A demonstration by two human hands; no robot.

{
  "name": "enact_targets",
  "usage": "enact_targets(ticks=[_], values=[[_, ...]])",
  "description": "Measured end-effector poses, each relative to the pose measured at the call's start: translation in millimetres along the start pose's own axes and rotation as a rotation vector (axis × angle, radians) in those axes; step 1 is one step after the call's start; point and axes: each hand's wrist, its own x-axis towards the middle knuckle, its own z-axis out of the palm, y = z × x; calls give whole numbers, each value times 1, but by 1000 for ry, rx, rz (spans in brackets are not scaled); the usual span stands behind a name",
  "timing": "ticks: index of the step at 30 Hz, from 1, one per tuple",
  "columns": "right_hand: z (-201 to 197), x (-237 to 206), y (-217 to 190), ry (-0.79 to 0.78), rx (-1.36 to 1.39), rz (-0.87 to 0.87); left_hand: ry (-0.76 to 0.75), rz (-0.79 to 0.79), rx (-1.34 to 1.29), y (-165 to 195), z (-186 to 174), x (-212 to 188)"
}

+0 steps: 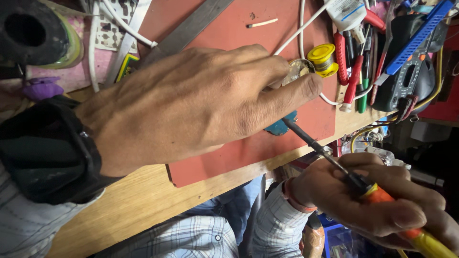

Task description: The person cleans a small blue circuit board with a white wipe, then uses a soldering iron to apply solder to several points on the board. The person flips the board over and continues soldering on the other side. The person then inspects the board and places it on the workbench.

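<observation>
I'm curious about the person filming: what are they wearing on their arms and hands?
Both hands are bare. The left hand has a chunky black watch above a light checked sleeve. The right hand has a reddish wristband and the same checked sleeve.

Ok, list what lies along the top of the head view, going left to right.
Black tube end → steel ruler → matchstick → yellow solder spool → red-handled pliers → black multimeter.
</observation>
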Motion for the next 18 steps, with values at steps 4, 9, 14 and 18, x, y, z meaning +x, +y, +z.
enact_targets(ticks=[4, 9, 14, 18], values=[[1, -1, 3, 134, -56, -74, 43, -10, -44, 1, 2, 0], [-1, -5, 4, 94, 3, 34, -6, 30, 58, -1, 1, -1], [-6, -2, 0, 6, -105, -39, 5, 82, 105, -2, -2, 1], [-7, 9, 1, -29, -184, -188, -7, 82, 98, -2, -3, 1]])
